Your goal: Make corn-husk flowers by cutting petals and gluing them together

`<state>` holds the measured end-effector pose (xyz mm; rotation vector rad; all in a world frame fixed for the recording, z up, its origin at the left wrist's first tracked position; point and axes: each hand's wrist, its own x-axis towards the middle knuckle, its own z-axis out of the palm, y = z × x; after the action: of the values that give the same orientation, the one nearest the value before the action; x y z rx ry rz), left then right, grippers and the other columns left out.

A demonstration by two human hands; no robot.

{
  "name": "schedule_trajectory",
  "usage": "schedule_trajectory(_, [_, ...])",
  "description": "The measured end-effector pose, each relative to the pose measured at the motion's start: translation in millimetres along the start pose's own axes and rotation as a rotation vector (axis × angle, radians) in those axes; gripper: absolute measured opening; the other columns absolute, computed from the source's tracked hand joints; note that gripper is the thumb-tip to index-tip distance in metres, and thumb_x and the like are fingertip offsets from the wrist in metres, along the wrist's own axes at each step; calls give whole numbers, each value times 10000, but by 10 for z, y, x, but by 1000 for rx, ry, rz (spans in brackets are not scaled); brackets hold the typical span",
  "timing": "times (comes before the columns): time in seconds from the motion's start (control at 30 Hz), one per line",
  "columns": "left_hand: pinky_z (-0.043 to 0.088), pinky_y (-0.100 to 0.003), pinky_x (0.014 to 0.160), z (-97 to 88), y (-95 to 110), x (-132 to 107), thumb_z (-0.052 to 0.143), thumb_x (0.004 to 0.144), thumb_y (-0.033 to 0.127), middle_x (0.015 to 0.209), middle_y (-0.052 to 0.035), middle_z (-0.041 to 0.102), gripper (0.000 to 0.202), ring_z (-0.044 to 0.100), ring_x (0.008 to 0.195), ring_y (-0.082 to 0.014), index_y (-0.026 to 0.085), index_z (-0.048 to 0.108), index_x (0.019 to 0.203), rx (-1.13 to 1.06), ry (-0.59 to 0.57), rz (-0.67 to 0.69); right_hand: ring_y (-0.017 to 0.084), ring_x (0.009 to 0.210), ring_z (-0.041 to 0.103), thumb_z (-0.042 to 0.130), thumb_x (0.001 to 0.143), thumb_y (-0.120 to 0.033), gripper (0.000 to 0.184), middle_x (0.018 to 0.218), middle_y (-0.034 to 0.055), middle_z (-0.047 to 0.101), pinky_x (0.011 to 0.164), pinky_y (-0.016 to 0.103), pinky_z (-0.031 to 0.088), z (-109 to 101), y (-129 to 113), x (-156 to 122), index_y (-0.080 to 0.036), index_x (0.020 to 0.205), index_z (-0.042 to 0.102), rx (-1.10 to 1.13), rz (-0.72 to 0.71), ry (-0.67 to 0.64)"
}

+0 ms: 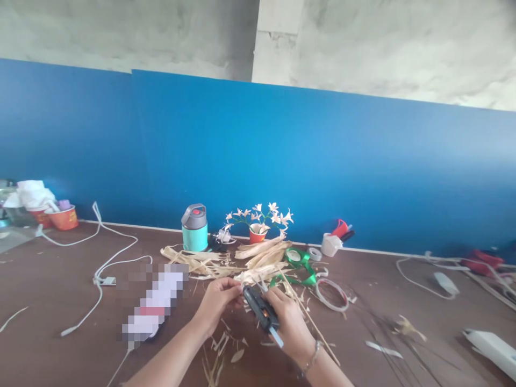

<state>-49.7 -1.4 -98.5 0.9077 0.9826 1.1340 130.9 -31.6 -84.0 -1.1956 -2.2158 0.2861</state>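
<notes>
My right hand (289, 322) is wrapped round a black hot glue gun (260, 310), with a pale glue stick (276, 337) poking out of its back end. The gun's nozzle points away from me, towards the fingertips of my left hand (221, 300). Those left fingers are pinched together right beside the nozzle; what they hold is too small to make out. Just beyond both hands lies a heap of dried corn husks (264, 252). Husk scraps (237, 356) are scattered below the hands.
Behind the husks, an orange paper cup (258, 234) holds pale flowers on green stems. A turquoise flask (195, 236) stands left of it. Green ribbon (309, 277), a clear coil (332, 295) and a white cup (330, 245) are right. White cables (102, 266) and a blurred-out object (155, 303) lie left.
</notes>
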Motion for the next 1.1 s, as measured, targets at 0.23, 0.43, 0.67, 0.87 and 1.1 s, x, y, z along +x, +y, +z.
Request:
schedule_trajectory(0.23, [425,-221,510,-3,-5,3,751,572,328,540,-5,636,239,575,500,-125,135,628,640,18,-4,-1,158,583,477,454,634,-171,70,697,15,493,527,244,295,29,27,-6,-199,695,433,-35,21,6])
schedule_trajectory(0.43, [421,-214,493,13,16,-13,753,566,324,518,5,614,235,555,480,-114,133,628,624,21,5,2,158,569,459,445,631,-184,58,680,16,484,516,245,269,39,44,-3,-201,670,407,-50,20,5])
schedule_trajectory(0.67, [402,-212,469,2,-6,0,742,581,336,504,1,610,240,546,461,-114,130,626,626,32,-8,8,155,562,460,445,654,-179,49,678,18,486,513,241,275,44,40,-7,-202,652,401,-47,12,22])
schedule_trajectory(0.87, [398,-204,461,-17,-48,26,736,598,323,500,3,617,226,537,451,-104,131,623,632,22,-17,22,141,539,447,461,646,-167,63,664,5,475,500,236,274,37,47,-2,-201,647,407,-47,-7,41])
schedule_trajectory(1.1, [395,-204,459,9,-8,4,735,595,325,490,8,612,227,534,449,-103,133,618,626,30,-9,18,140,551,463,481,665,-183,67,668,7,481,506,235,283,43,56,-5,-197,645,419,-59,-6,32])
